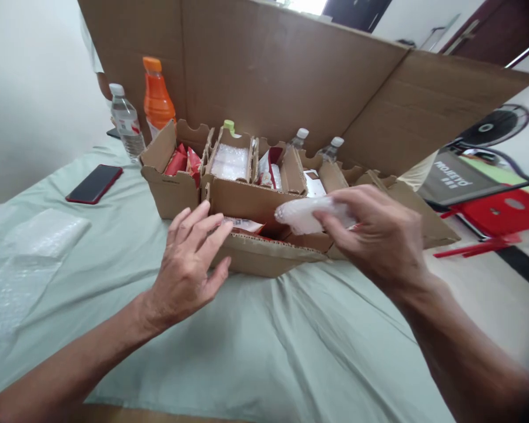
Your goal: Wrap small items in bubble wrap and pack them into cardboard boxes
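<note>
Fingers of my right hand (374,232) are wrapped round a whitish, bubble-wrapped bundle (302,215), held over the front cardboard box (264,258). What the wrap covers cannot be made out. My left hand (191,261) is open, fingers spread, beside the left end of that box. Inside the front box lies a packet with red and white print (244,225). Behind it stands a row of narrow cardboard boxes; one holds red packets (183,161), another a bubble-wrapped item (230,161), and another a red and white packet (271,169).
A large upright cardboard sheet (282,70) stands behind the boxes. At the left are a water bottle (127,123), an orange bottle (157,97), a phone (94,184) and loose bubble wrap (39,247) on the green cloth (247,346). A red stool (502,214) is at the right.
</note>
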{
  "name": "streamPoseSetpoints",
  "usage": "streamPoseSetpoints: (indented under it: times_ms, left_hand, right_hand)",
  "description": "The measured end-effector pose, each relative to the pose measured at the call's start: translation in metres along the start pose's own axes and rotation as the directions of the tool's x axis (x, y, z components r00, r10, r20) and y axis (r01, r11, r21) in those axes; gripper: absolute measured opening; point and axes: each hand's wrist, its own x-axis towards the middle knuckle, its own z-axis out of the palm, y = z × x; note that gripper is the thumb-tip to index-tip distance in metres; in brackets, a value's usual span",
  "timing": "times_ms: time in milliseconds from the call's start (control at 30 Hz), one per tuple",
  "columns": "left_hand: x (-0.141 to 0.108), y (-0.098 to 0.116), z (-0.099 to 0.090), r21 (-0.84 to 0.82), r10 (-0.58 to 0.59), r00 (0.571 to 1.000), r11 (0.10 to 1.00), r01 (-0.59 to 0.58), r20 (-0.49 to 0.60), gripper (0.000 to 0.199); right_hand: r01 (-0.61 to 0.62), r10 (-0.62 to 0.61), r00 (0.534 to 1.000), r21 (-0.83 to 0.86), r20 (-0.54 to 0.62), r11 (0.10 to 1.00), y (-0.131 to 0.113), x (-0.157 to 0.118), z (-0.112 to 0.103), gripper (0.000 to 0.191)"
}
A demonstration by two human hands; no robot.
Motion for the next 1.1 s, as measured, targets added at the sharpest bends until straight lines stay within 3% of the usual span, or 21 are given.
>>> streamPoseSetpoints:
  times_ms: [67,167,267,333,533,733,900,1100]
  left_hand:
    - [-0.004,0.000,0.007,-0.016,0.013,1.000,1.000,-0.013,-0.009,0.061]
    - [-0.008,0.002,0.010,-0.027,0.004,0.999,1.000,-0.005,-0.037,0.056]
    - [-0.007,0.004,0.009,-0.028,0.000,0.999,1.000,-0.001,-0.043,0.051]
    - [-0.005,0.004,0.010,-0.029,-0.005,0.999,1.000,0.003,-0.044,0.049]
    - [-0.007,0.005,0.012,-0.045,-0.012,0.998,0.999,0.009,-0.055,0.049]
    - [-0.011,0.008,0.011,-0.045,-0.009,0.998,0.999,0.006,-0.064,0.047]
    - [-0.014,0.008,0.009,-0.038,-0.005,0.999,0.999,0.003,-0.049,0.049]
    - [-0.016,0.009,0.010,-0.037,-0.016,0.999,0.999,0.014,-0.051,0.050]
  right_hand:
    - [0.025,0.006,0.977,-0.143,0.214,0.989,-0.001,0.007,0.016,0.018]
    - [0.049,0.118,0.865,-0.316,0.488,0.947,-0.013,0.020,0.033,0.020]
    - [0.074,0.207,0.725,-0.373,0.657,0.925,-0.026,0.039,0.043,0.021]
    - [0.084,0.216,0.678,-0.367,0.702,0.927,-0.031,0.049,0.046,0.023]
    - [0.092,0.146,0.726,-0.305,0.672,0.948,-0.035,0.046,0.048,0.026]
    - [0.197,0.078,0.612,-0.248,0.787,0.949,-0.028,0.034,0.052,0.023]
    - [0.290,0.034,0.604,-0.259,0.796,0.921,-0.023,0.037,0.057,0.025]
    - [0.298,0.007,0.579,-0.219,0.816,0.929,-0.024,0.034,0.070,0.028]
